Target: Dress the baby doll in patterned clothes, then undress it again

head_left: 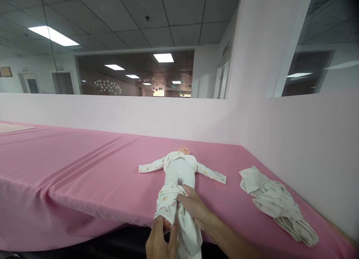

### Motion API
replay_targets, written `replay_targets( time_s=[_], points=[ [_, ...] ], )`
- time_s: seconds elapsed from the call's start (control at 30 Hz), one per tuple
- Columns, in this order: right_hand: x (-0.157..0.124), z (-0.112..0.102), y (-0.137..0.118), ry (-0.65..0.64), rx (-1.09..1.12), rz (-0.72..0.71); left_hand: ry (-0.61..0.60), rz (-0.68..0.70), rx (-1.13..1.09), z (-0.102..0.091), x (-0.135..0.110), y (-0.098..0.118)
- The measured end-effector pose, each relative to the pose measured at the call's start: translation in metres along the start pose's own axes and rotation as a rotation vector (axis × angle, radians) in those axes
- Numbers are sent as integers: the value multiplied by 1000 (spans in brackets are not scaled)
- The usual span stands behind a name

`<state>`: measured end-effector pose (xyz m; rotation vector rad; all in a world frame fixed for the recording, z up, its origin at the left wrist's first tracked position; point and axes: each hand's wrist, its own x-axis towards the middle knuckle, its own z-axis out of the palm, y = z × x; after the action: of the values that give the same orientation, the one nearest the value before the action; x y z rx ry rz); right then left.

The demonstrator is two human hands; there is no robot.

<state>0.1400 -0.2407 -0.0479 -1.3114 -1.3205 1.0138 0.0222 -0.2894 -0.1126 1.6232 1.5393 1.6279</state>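
Both hands busy on the printed pants (167, 201), bunched over the lower half of a doll (181, 169) lying on its back, head (184, 150) farthest from the hands. Left hand (161, 241), nearer the wearer, has thumb and finger either side of one leg opening, holding the cuff; small reddish bit showing between them, probably the doll's foot, partly hidden. Right hand (193, 204), a little farther out and to the right, grips bunched fabric near the waist, fingers mostly out of sight behind cloth. Other pant leg hangs loose just beside the left hand, past the near table edge. Handling: pants look thin, soft and very light, likely stretchy, no stiffness, so they'd crumple and twist rather than hold shape; not fragile, though a hard yank could strain a seam. Best grip probably waistband with one hand, cuff with the other, opening spread wide. Doll looks light too, firmer limbs, could slide along with a pull, so steadying it at the hip or ankle makes sense. Printed top (175, 156) sits rucked up at the chest, beyond both hands, sleeves stretched out sideways. Crumpled cloth (277, 203) well right of the right hand. Pink cover (98, 176) under everything, stretching off left of the left hand.
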Motion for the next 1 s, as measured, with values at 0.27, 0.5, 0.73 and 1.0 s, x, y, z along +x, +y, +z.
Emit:
replay_targets(
  time_s=[0.27, 0.5, 0.73, 1.0],
  points=[
    [6, -3, -3, 120, -435, -149, -64, -68, -59, -5, 3, 7],
    [24, -12, -3, 174, -552, -128, -25, -114, -109, -8, 0, -9],
    [39, -26, -1, 160, -485, -91, -54, -133, -30, -19, 3, -14],
    [-37, -42, 40, 132, -212, -104, -165, -114, 63, -25, 15, -14]
  ],
)
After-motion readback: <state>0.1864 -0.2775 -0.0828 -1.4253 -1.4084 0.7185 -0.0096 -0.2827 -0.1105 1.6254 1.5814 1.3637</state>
